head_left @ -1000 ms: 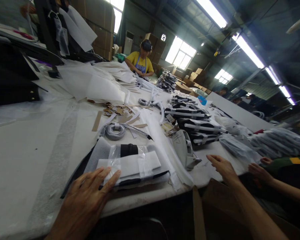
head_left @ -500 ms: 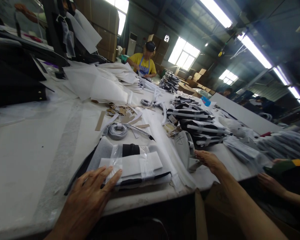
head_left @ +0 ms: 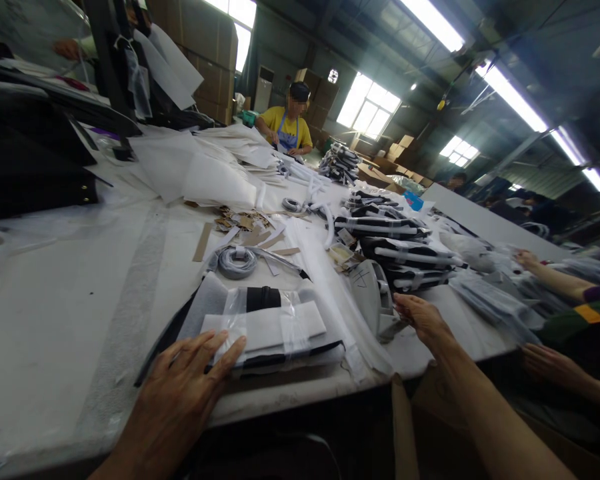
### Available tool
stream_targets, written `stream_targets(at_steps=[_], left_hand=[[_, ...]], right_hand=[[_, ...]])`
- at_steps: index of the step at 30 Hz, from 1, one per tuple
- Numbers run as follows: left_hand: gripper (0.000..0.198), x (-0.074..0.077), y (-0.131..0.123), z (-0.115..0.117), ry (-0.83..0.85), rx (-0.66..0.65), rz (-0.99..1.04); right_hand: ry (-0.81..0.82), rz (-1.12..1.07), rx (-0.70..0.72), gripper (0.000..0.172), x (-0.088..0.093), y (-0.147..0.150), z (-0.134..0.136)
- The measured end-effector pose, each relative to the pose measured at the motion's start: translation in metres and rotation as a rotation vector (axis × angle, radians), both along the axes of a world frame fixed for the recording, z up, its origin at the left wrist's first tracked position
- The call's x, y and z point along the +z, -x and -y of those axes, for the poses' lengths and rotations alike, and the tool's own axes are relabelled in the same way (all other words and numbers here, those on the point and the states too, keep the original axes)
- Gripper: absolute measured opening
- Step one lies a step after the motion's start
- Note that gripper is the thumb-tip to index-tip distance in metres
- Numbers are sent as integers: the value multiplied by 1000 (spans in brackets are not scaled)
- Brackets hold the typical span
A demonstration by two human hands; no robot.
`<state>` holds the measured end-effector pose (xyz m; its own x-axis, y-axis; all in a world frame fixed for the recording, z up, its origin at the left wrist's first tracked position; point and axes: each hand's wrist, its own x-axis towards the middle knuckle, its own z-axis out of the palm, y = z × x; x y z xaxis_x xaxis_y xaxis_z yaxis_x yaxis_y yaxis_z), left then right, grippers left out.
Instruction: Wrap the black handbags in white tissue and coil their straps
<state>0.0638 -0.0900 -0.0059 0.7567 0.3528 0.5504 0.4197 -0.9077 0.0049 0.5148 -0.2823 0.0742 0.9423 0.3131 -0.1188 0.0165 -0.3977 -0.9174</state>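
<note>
Head camera view: you stand at a long white table (head_left: 55, 287), its near edge running across the lower part of the scene. Directly before you, close to that edge, lies a taped bundle (head_left: 267, 327): black material and pale grey sheeting, with a white padding strip along the front and two bands of clear tape crossing it. Your left hand (head_left: 185, 383) lies palm down at the bundle's left front corner, fingers extended and slightly apart, fingertips resting on it without gripping anything. Your right hand (head_left: 423, 319) reaches to the right side of a grey tape dispenser (head_left: 364, 290), which has a handwritten mark on its side and sits to the right of the bundle. The thumb and forefinger are nearly together, the other fingers curled; whether they pinch a tape end is too small to make out.

Long white foam strips (head_left: 325, 283) run between the bundle and the dispenser. Just behind the bundle is a coil of grey tubing (head_left: 237, 263), with brown cardboard scraps (head_left: 240, 220) beyond it. Past the dispenser, black wrapped bundles (head_left: 405, 252) are stacked. White sheets (head_left: 215, 173) are heaped farther back on the left. At your right, a co-worker's hand (head_left: 527, 259) is near clear plastic-wrapped items; across the table, a person in a yellow shirt (head_left: 293, 127) works.
</note>
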Motion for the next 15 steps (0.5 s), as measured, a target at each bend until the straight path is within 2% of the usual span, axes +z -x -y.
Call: stream_targets(at_steps=[4,8,12,15], left_hand=[[49,0,1,0,0,-16,-7],[51,1,1,-2,1,-10,-18],[49,2,0,-1,0,-21,-8],[47,3,0,-2,26,-27,2]], right_hand=[[-92,48,-39,37,12,8,9],[-131,18,2,38,17,27,29],[-73,-48,43,32,0,46,48],[15,-60,39,32,-16,50,52]])
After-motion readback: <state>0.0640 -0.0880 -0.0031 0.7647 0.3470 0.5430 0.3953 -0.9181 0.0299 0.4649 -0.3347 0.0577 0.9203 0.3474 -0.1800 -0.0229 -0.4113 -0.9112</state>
